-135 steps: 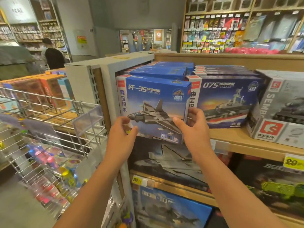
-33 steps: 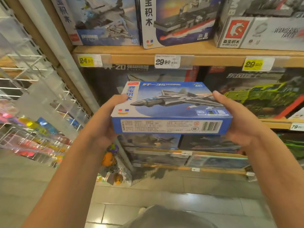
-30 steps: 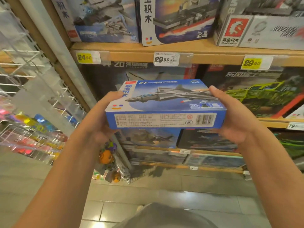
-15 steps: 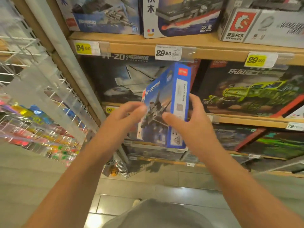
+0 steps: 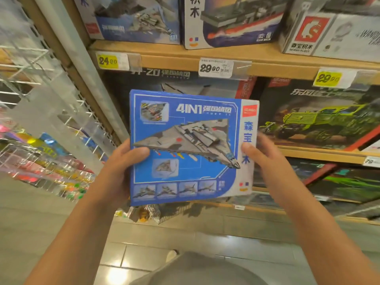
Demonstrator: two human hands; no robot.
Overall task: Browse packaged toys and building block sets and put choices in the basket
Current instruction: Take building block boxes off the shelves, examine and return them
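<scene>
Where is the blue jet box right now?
The blue jet box is mid-frame in the head view, held between the left hand and right hand, in front of the shelf with price tags.

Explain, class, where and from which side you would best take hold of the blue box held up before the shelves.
Probably by its two short side edges, one hand from each side, as the left hand and right hand do now. The blue box is flat, wide and thin, its printed face toward the camera, so fingers wrap behind and thumbs press the front near mid-height.
</scene>
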